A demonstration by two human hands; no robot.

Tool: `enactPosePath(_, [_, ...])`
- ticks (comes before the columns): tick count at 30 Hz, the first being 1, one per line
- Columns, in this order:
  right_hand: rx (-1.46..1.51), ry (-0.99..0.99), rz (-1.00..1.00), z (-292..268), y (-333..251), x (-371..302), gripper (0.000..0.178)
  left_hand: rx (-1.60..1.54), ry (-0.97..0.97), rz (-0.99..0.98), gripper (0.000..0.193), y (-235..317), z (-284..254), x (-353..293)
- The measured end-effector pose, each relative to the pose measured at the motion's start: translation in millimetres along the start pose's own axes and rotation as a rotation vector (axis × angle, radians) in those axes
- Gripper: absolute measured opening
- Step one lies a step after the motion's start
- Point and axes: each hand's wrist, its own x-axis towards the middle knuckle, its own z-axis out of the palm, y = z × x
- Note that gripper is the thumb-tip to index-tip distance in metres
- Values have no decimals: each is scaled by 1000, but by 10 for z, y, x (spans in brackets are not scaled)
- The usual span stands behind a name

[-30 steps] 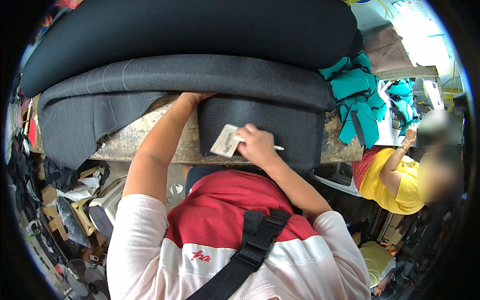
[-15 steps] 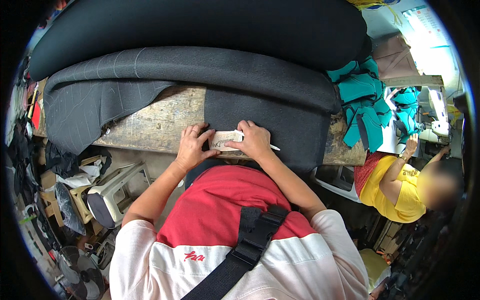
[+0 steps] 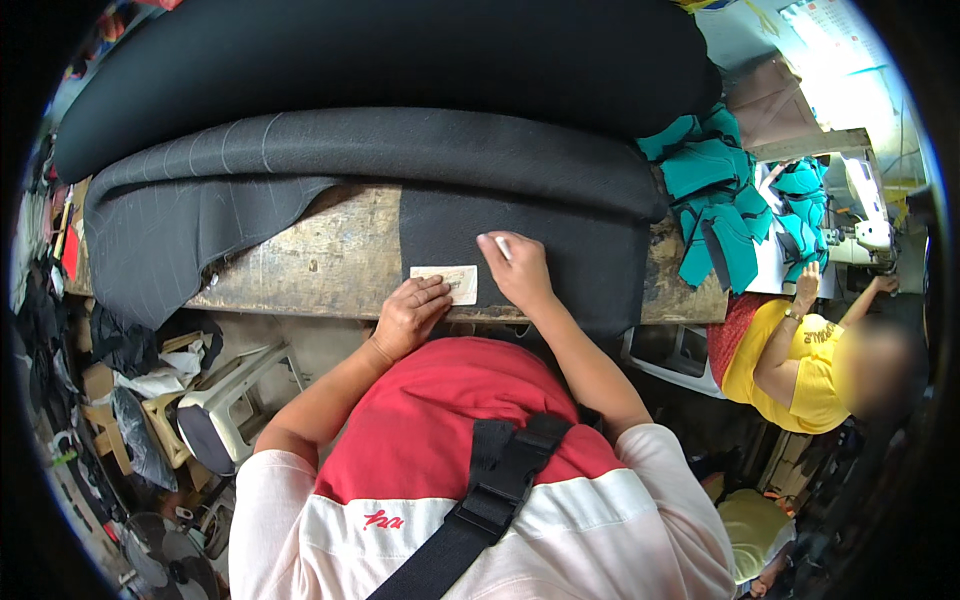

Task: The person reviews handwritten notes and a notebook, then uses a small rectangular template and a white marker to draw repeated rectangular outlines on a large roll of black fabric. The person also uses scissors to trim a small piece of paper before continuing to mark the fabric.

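Observation:
A small, pale rectangular template (image 3: 461, 284) with handwriting on it lies flat on the dark grey fabric (image 3: 590, 265), close to the table's front edge. My left hand (image 3: 410, 314) rests over its left end, fingers laid flat and close together. To the right of the template, my right hand (image 3: 521, 275) is closed round a white pen-like marker (image 3: 503, 248), raised slightly and apart from the template. Most of the marker is hidden in the fist.
A large black fabric roll (image 3: 380, 60) lies along the back of the wooden table (image 3: 290, 255). Teal cut pieces (image 3: 705, 170) are heaped at the right. Beyond them, a co-worker in a yellow shirt (image 3: 775, 370) sits at a sewing machine (image 3: 862, 236). A white stool (image 3: 235, 405) stands lower left.
Both hands were holding the template by its ends. My right hand has let go and moved up and right with the marker; my left now lies over the template, which is flat on the fabric.

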Motion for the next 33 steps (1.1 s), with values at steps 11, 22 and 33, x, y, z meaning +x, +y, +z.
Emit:
enactPosePath(11, [-362,113,-71,-310,385,-441,30,-107,-136,87,15,-198,-102,138])
enactPosePath(22, [176,-150,146,-18,226,-109,16,-156,-160,133,17,-258,-168,176])
enactPosePath(33, [91,-457,-8,437,155,188,21,-178,-164,144,23,-366,-114,100])
